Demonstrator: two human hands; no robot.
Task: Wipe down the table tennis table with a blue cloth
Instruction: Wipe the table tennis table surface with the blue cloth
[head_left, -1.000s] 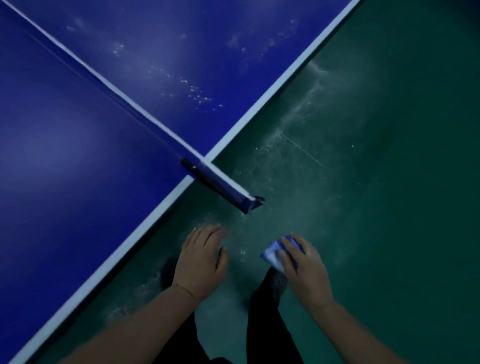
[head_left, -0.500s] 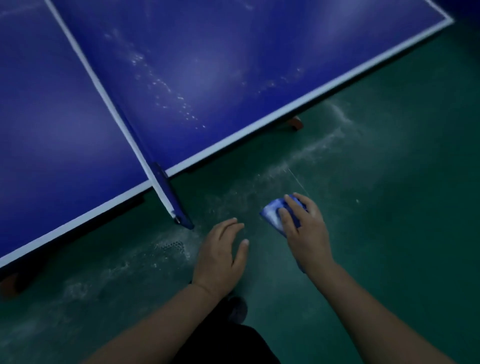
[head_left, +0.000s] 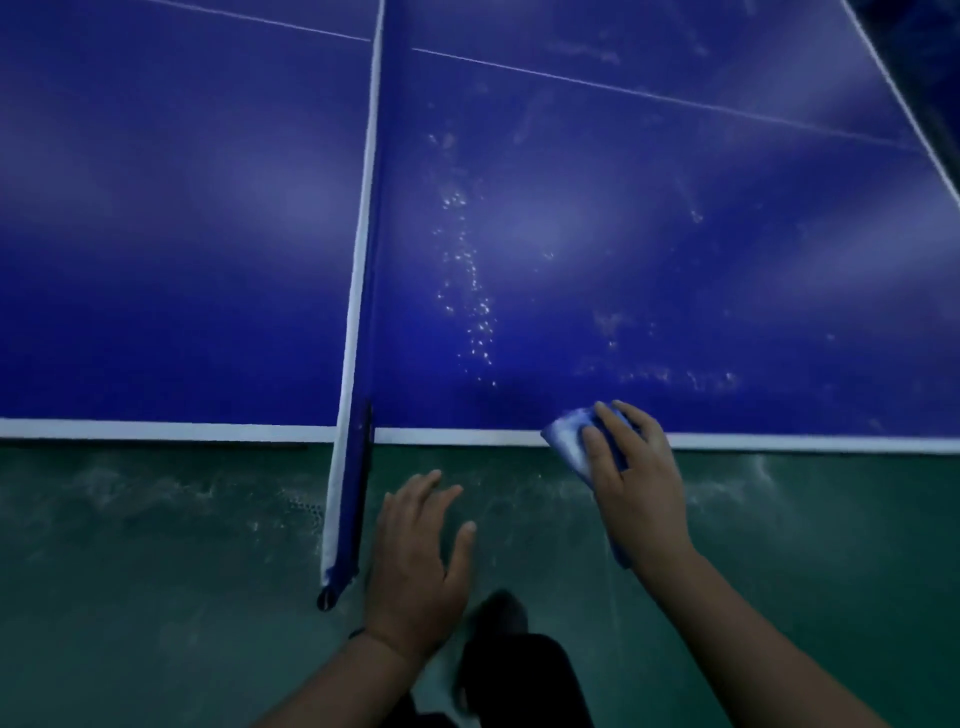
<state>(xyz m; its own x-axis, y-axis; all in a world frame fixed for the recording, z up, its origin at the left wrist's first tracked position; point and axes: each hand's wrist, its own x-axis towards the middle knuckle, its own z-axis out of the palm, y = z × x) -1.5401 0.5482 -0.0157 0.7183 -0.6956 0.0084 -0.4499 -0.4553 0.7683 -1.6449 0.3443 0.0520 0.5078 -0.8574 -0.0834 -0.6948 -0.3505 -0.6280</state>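
Here, the right hand (head_left: 636, 478) gripped the folded blue cloth (head_left: 570, 439) at the worktop (head_left: 675, 260) near edge, presumably positioned to start wiping toward the white specks (head_left: 467, 270). The cloth's long axis ran from the edge back under the palm. The left hand (head_left: 418, 556) hovered with fingers relaxed, holding nothing.
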